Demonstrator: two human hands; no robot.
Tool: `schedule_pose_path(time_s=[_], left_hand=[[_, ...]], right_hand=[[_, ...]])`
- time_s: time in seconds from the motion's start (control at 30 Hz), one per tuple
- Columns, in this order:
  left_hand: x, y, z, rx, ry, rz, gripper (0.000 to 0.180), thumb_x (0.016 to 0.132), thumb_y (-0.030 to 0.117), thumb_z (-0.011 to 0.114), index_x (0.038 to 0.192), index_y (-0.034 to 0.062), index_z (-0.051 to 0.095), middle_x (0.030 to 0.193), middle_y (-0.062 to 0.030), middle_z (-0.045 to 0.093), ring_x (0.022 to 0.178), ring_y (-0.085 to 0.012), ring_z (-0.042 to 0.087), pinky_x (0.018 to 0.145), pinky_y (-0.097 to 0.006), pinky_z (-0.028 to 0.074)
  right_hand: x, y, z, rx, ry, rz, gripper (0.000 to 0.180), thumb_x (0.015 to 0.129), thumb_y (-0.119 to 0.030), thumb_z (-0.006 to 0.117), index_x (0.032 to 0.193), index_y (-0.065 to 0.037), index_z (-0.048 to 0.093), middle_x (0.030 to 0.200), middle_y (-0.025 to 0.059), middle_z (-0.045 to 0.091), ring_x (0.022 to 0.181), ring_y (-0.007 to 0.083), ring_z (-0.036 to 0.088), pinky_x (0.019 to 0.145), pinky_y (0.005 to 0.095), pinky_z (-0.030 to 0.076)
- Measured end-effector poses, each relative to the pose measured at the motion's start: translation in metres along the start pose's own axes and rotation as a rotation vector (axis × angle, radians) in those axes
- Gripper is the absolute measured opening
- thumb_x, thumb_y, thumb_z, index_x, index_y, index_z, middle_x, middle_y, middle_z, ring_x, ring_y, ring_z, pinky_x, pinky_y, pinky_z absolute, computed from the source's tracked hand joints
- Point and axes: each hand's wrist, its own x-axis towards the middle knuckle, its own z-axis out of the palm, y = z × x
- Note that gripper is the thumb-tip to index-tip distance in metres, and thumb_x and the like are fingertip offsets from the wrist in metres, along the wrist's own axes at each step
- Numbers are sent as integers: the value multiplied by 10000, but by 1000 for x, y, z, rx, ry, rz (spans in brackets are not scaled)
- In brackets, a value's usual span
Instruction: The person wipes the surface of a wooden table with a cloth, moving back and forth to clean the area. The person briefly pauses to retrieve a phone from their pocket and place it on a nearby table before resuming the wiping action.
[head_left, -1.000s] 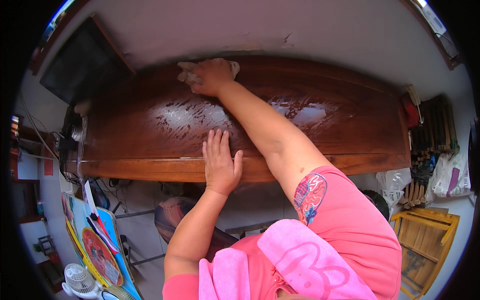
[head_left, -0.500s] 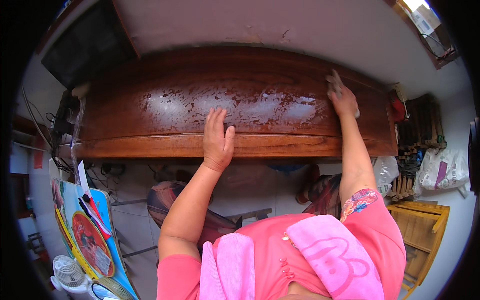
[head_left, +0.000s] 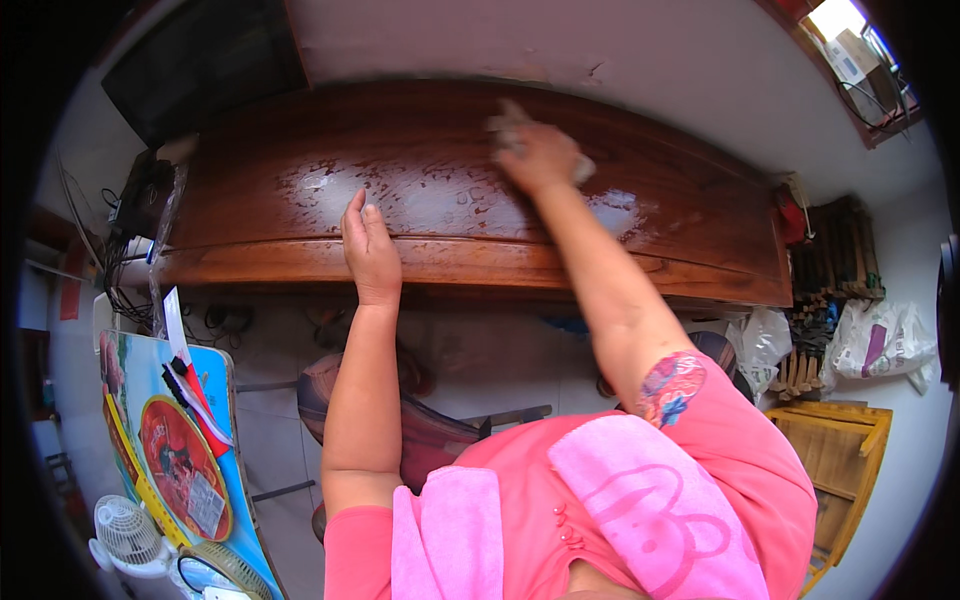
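Note:
A long dark-brown wooden table (head_left: pixel 690 215) stretches across in front of me, its top partly wet with patches of water (head_left: pixel 325 185). My right hand (head_left: pixel 540 158) is on the far middle of the top, smeared by motion, and presses a light greyish cloth (head_left: pixel 584 168) against the wood. Bits of the cloth show beyond my fingers and beside my palm. Near the front edge, left of the middle, my left hand (head_left: pixel 371 255) rests on the table with its fingers stretched out and nothing in them.
At the back left stands a dark flat screen (head_left: pixel 200 75), with cables (head_left: pixel 115 270) beside the table's left end. A blue board (head_left: pixel 215 400) and a small white fan (head_left: pixel 130 535) are at the lower left. White plastic bags (head_left: pixel 880 340) and a yellow wooden frame (head_left: pixel 850 440) are on the right.
My right hand has swept the cloth leftward from the table's right part to the middle. My left hand has shifted a little left. Less water shows on the top.

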Motion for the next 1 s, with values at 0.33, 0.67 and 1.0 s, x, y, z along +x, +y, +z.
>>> schedule_pose_path(time_s=[0.33, 0.67, 1.0], left_hand=[[12, -9, -6, 70, 55, 51, 429, 1058, 252, 454, 1347, -53, 536, 1344, -224, 572, 1250, -356, 540, 1073, -407, 412], [3, -1, -25, -96, 6, -212, 469, 1063, 266, 447, 1406, -50, 493, 1419, -196, 532, 1312, -296, 497, 1111, -379, 376], [5, 20, -45, -245, 55, -227, 486, 1069, 269, 434, 1419, -67, 468, 1450, -191, 507, 1345, -280, 470, 1136, -374, 352]], right_hand=[[-65, -139, 24, 258, -207, -517, 588, 794, -505, 664, 1319, -245, 620, 1468, 63, 531, 1420, 293, 411, 1131, 551, 294], [-110, 221, -84, -156, -8, 257, 545, 808, -478, 676, 1253, -165, 671, 1304, 89, 644, 1223, 306, 588, 1031, 449, 468], [-132, 173, -81, -274, -5, 249, 505, 822, -409, 682, 1248, -140, 653, 1271, 121, 656, 1181, 333, 610, 994, 463, 492]])
